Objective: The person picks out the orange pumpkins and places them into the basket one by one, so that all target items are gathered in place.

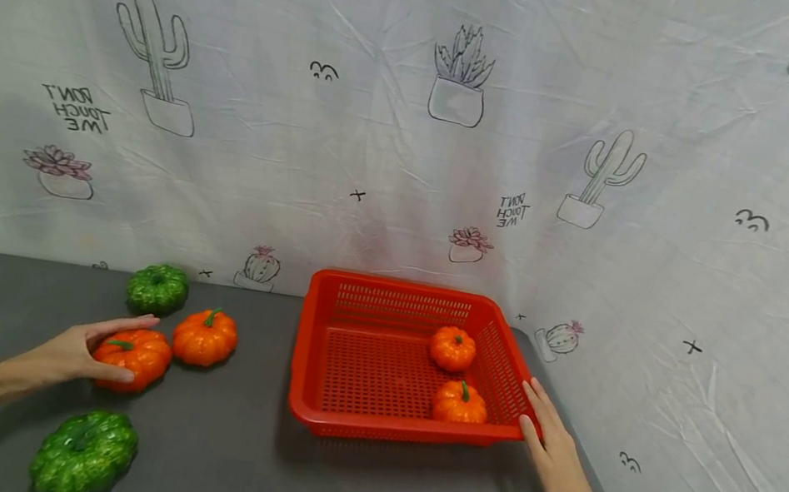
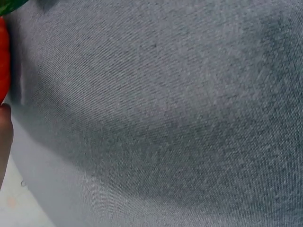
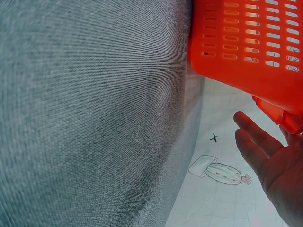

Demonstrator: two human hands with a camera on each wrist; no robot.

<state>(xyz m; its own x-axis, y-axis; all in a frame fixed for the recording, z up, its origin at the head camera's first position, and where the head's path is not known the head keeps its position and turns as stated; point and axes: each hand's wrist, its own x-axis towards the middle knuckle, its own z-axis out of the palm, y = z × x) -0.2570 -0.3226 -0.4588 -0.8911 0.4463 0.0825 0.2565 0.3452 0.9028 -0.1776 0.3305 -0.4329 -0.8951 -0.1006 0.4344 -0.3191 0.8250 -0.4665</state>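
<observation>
My left hand (image 1: 79,351) grips an orange pumpkin (image 1: 140,355), thumb and fingers on either side of it. At the left edge of the left wrist view, a fingertip meets that pumpkin (image 2: 4,59). A second orange pumpkin (image 1: 205,337) sits just right of it. Two green pumpkins lie near: one behind (image 1: 157,289), one in front (image 1: 85,455). My right hand (image 1: 556,458) touches the right rim of a red basket (image 1: 369,425), its fingers fairly straight. In the right wrist view, two fingers of that hand (image 3: 279,165) extend below the basket's rim (image 3: 274,111).
Inside the basket, two orange pumpkins, one at the back (image 1: 452,349) and one at the front (image 1: 460,403), sit on the right side. A grey cloth-covered table (image 1: 213,456) lies beneath everything. A white curtain (image 1: 244,132) printed with cacti hangs behind and to the right.
</observation>
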